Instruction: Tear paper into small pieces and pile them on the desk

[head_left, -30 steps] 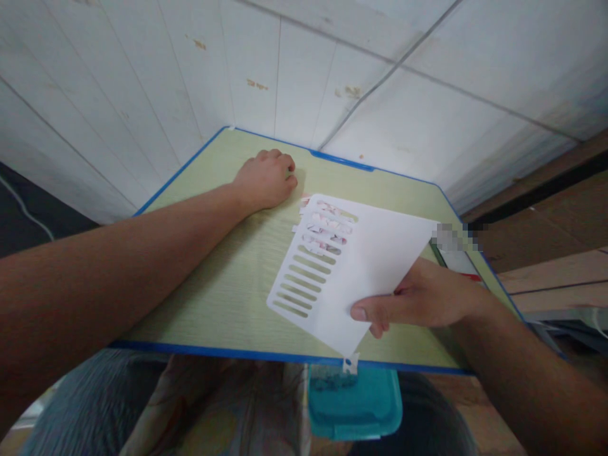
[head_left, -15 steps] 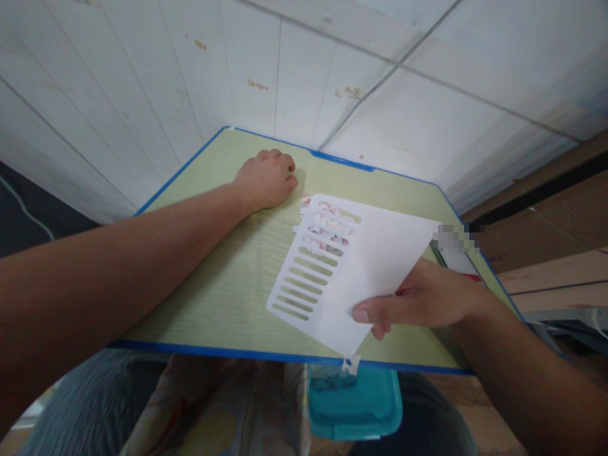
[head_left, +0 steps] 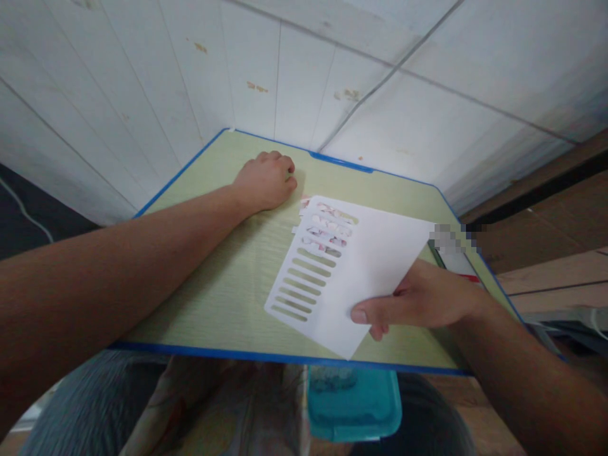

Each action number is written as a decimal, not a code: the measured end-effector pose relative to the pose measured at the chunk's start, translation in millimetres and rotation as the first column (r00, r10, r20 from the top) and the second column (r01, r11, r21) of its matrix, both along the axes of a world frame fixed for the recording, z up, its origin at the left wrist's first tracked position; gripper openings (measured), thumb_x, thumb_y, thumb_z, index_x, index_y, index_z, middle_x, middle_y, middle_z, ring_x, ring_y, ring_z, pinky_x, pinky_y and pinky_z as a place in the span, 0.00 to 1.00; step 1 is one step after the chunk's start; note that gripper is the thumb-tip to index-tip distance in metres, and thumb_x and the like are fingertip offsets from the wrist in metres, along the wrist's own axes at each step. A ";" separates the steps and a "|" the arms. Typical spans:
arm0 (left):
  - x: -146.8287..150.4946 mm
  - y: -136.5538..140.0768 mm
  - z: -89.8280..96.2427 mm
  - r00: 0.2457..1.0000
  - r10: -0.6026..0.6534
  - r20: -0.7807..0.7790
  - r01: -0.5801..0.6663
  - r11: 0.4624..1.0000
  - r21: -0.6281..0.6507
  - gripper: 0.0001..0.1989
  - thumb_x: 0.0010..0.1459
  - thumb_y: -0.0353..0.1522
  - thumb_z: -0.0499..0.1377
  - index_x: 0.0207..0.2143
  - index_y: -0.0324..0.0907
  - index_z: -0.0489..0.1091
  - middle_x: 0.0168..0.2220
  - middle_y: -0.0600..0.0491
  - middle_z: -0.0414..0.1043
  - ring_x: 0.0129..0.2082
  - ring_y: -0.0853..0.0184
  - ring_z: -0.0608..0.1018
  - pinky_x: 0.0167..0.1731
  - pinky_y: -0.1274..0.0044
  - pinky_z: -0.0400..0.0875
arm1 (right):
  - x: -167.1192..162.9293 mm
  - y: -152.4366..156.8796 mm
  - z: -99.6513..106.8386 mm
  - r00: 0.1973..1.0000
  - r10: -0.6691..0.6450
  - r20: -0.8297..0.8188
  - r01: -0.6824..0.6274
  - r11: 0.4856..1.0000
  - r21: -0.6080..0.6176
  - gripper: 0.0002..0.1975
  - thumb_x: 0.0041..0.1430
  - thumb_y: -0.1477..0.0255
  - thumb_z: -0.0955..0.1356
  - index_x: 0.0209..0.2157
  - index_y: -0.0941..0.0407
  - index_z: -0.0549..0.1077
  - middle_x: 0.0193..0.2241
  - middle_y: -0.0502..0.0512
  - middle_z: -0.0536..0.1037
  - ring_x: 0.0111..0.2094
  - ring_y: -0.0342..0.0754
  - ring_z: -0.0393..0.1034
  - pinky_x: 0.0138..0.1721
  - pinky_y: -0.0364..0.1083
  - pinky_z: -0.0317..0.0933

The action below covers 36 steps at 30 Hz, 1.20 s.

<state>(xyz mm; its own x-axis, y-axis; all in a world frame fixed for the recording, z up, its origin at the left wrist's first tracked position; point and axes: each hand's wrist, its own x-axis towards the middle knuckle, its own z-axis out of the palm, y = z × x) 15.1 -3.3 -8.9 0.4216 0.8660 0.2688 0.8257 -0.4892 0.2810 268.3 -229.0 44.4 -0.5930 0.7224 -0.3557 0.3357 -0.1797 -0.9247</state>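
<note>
A thin white slotted sheet (head_left: 380,247) is gripped in my right hand (head_left: 418,294), the thumb on top and the fingers underneath. It is tilted over the board, its slots towards the left. Through the upper slots show small pale, pink-patterned pieces (head_left: 325,237), which look like jigsaw pieces; a few edges poke out past the sheet's upper left side. My left hand (head_left: 266,180) rests on the board further back, its fingers curled into a loose fist. Nothing shows in it, though its palm side is hidden.
The pale green board (head_left: 199,278) has a blue rim and stands against a white panelled wall (head_left: 304,82). Below its front edge, by my lap, is a teal lidded box (head_left: 354,405). A flat, partly blurred item (head_left: 456,253) lies at the right edge.
A small white jigsaw piece that was at the sheet's lower corner, above the teal box, is no longer visible. The sheet has barely shifted left. My left hand is still.
</note>
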 end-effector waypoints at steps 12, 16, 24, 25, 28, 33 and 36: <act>0.5 -3.2 2.3 0.999 -0.003 -0.042 0.004 1.000 0.021 0.23 0.78 0.40 0.55 0.66 0.43 0.80 0.69 0.39 0.79 0.71 0.46 0.77 0.73 0.55 0.71 | -3.2 7.8 -0.2 0.988 -0.140 -0.065 0.150 0.970 0.193 0.22 0.68 0.52 0.84 0.35 0.55 0.84 0.25 0.53 0.85 0.24 0.49 0.80 0.26 0.45 0.77; 1.8 -4.8 2.1 0.999 0.016 -0.028 -0.015 1.000 0.023 0.23 0.76 0.40 0.56 0.66 0.47 0.82 0.68 0.40 0.80 0.70 0.45 0.78 0.73 0.53 0.72 | -2.9 17.7 0.5 0.909 -0.413 -0.058 0.390 0.794 0.465 0.29 0.69 0.44 0.81 0.26 0.51 0.80 0.23 0.56 0.84 0.25 0.53 0.80 0.30 0.51 0.81; -1.2 -0.8 -1.9 1.000 -0.004 0.002 0.004 0.999 0.038 0.25 0.74 0.39 0.56 0.66 0.47 0.83 0.67 0.41 0.81 0.69 0.45 0.78 0.72 0.54 0.73 | 4.1 30.3 -15.4 0.736 -0.673 -0.078 0.563 0.543 0.623 0.25 0.68 0.48 0.82 0.24 0.48 0.79 0.23 0.56 0.83 0.25 0.56 0.78 0.36 0.56 0.82; -1.4 -0.6 -2.0 1.000 -0.007 0.005 0.007 0.999 0.039 0.25 0.74 0.39 0.56 0.66 0.47 0.83 0.67 0.41 0.81 0.69 0.45 0.78 0.72 0.53 0.73 | 2.8 30.2 -14.7 0.731 -0.676 -0.093 0.580 0.544 0.607 0.23 0.67 0.50 0.82 0.25 0.48 0.79 0.23 0.56 0.83 0.24 0.56 0.78 0.35 0.57 0.81; -1.4 -1.0 -1.6 1.000 -0.014 0.017 0.014 0.999 0.039 0.25 0.73 0.38 0.57 0.66 0.47 0.83 0.67 0.40 0.82 0.68 0.44 0.79 0.72 0.51 0.73 | -3.0 28.5 -9.8 0.724 -0.679 -0.119 0.612 0.555 0.563 0.17 0.64 0.58 0.80 0.25 0.50 0.80 0.22 0.57 0.83 0.23 0.55 0.77 0.32 0.55 0.79; 0.4 -2.3 -1.2 1.000 0.003 0.008 -0.003 1.000 0.030 0.25 0.73 0.38 0.57 0.65 0.45 0.84 0.68 0.38 0.81 0.69 0.44 0.79 0.72 0.52 0.73 | -9.3 24.5 -11.2 0.778 -0.623 -0.079 0.554 0.622 0.553 0.15 0.63 0.61 0.76 0.24 0.52 0.80 0.23 0.58 0.84 0.24 0.55 0.79 0.32 0.53 0.78; 1.7 -2.3 -1.8 1.000 0.018 0.002 -0.018 0.999 0.040 0.24 0.74 0.39 0.57 0.65 0.48 0.84 0.67 0.41 0.82 0.69 0.44 0.79 0.70 0.53 0.75 | -10.4 22.1 -18.3 0.804 -0.593 -0.050 0.501 0.630 0.593 0.18 0.67 0.57 0.78 0.26 0.50 0.81 0.26 0.58 0.86 0.28 0.56 0.81 0.39 0.54 0.81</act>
<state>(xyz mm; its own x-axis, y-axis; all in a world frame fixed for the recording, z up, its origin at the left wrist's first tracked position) 16.8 -5.7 -10.6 0.4054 0.8622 0.3038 0.8342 -0.4848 0.2628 258.0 -206.9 26.1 -0.0006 0.9851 0.1720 0.4755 0.1516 -0.8665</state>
